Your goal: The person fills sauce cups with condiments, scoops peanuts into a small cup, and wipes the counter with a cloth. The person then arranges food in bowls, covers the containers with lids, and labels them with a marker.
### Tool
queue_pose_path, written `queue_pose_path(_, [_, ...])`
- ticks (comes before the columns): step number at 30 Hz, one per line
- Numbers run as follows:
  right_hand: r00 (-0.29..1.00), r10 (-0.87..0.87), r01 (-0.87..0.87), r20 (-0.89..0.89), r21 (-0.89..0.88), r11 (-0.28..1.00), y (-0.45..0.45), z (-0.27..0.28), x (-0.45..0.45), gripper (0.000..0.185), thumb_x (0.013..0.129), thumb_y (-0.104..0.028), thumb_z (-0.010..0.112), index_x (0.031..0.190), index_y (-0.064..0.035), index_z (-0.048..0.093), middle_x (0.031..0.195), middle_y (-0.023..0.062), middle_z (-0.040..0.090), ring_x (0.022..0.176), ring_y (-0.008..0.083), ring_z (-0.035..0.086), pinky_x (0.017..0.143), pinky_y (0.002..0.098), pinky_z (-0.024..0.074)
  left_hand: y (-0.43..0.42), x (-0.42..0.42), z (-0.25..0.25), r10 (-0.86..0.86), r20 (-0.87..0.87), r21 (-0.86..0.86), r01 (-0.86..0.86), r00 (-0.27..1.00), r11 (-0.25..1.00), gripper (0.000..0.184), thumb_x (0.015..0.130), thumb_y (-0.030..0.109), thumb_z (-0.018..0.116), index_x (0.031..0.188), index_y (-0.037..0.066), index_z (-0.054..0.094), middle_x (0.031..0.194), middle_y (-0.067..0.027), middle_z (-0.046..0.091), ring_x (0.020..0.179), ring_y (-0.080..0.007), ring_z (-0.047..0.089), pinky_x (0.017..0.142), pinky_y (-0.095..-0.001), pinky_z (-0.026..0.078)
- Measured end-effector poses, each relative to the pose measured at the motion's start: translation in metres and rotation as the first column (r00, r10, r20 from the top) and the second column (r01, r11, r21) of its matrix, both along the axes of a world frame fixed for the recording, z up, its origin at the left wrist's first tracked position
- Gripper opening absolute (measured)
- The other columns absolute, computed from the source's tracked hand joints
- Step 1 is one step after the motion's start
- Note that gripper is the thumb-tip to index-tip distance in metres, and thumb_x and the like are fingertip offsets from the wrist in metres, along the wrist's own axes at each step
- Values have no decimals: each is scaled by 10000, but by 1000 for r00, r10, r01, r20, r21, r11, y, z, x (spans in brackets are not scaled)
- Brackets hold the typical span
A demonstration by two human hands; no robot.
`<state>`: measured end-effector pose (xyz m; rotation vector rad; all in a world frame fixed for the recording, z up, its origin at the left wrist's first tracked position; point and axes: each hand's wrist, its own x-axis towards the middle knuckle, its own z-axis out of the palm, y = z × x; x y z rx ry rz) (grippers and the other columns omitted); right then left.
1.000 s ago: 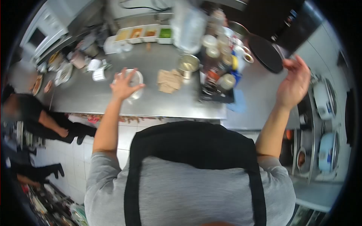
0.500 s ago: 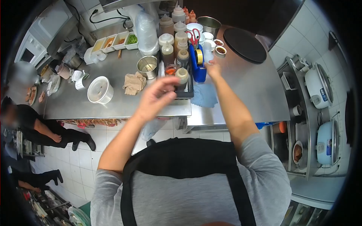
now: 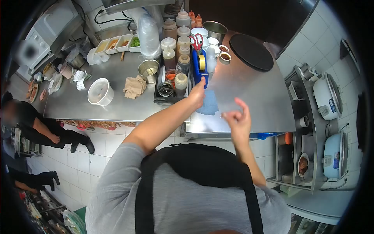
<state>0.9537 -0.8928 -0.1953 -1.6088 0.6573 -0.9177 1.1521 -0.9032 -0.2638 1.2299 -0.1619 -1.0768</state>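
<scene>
My left hand (image 3: pixel 197 96) is at the near end of a blue tape dispenser (image 3: pixel 200 70), its thumb against the body and its other fingers mostly hidden. A yellow tape roll (image 3: pixel 201 62) sits in the dispenser, and red-handled scissors (image 3: pixel 197 42) stand at its far end. To the right, my right hand (image 3: pixel 239 121) hovers over the counter's front edge, index finger raised apart and the others loosely bent. A small pale spot shows at a fingertip; I cannot tell what it is. A blue cloth (image 3: pixel 208 103) lies beside my left hand.
Left of the dispenser, a black tray (image 3: pixel 167 100) holds several squeeze bottles (image 3: pixel 180 81). A metal pot (image 3: pixel 148 71), brown paper (image 3: pixel 134 86) and a white tub (image 3: pixel 100 92) stand further left. Small sauce cups (image 3: pixel 225 57) and a black round plate (image 3: pixel 251 52) lie behind. People stand at left.
My left hand has moved right from above the bottles to the dispenser. My right hand has left the dispenser area and come back toward me. The view has shifted slightly.
</scene>
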Motion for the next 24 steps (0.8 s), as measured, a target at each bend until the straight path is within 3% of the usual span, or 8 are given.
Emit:
queue_pose_path(3, [998, 6, 6, -70, 177, 984, 20, -36, -19, 582, 756, 11, 721, 1262, -12, 434, 693, 7, 623, 690, 65, 567, 691, 224, 446, -49, 12, -39, 121, 233, 230, -176, 965, 957, 620, 911, 515, 508, 1278, 16, 520, 1323, -208, 480, 1215, -314, 465, 985, -400, 379])
queue_pose_path(5, [992, 46, -8, -115, 313, 950, 23, -63, -19, 573, 756, 17, 720, 1254, -11, 440, 682, 5, 624, 663, 63, 562, 683, 224, 445, -55, 17, -48, 118, 301, 228, -191, 946, 955, 544, 904, 468, 556, 1202, 14, 578, 1199, -173, 568, 1064, -263, 544, 879, -369, 429])
queue_pose_path(9, [952, 32, 53, -303, 266, 963, 25, -122, -19, 566, 754, 7, 725, 1244, -11, 442, 675, 7, 619, 636, 64, 550, 665, 222, 439, -76, 28, -78, 219, 396, 187, -312, 892, 931, 333, 865, 331, 657, 964, 14, 690, 933, -104, 665, 720, -213, 600, 663, -364, 468])
queue_pose_path(14, [930, 21, 71, -368, 235, 969, 19, -136, -17, 570, 739, 22, 725, 1234, -8, 444, 687, 12, 614, 668, 68, 572, 678, 222, 443, -79, 34, -68, -28, 685, 424, -367, 728, 828, 225, 833, 230, 676, 912, 19, 680, 991, -130, 668, 823, -250, 662, 687, -347, 509])
queue_pose_path(17, [919, 107, 1, -379, 275, 962, 23, -150, -17, 564, 767, 3, 714, 1252, -8, 426, 721, 28, 636, 698, 82, 593, 685, 230, 452, -106, 53, -120, -277, 778, 529, -350, 565, 773, 245, 822, 206, 664, 965, 7, 652, 1030, -148, 665, 911, -284, 666, 745, -366, 526])
queue_pose_path(19, [966, 109, -21, -233, 349, 937, 21, -156, -25, 569, 787, -10, 703, 1273, -9, 407, 746, 42, 650, 721, 97, 611, 691, 234, 459, -120, 55, -143, -164, 780, 450, -361, 603, 817, 279, 862, 198, 557, 1065, 10, 591, 1029, -159, 653, 912, -284, 656, 758, -371, 527])
queue_pose_path(20, [980, 126, -56, -157, 387, 920, 20, -158, -26, 571, 797, -16, 698, 1283, -9, 397, 759, 49, 657, 732, 105, 619, 693, 237, 462, -126, 48, -145, 43, 737, 338, -423, 675, 841, 299, 908, 195, 452, 1134, 22, 544, 1012, -165, 642, 884, -274, 649, 750, -370, 524])
queue_pose_path(24, [968, 197, -90, -155, 518, 850, 20, -147, -29, 588, 814, -26, 687, 1306, -17, 364, 796, 79, 656, 767, 142, 634, 732, 277, 483, -70, -13, -51, 284, 946, -216, -349, 158, 912, 108, 831, 178, 612, 926, 127, 620, 888, -129, 608, 829, -254, 616, 757, -398, 498])
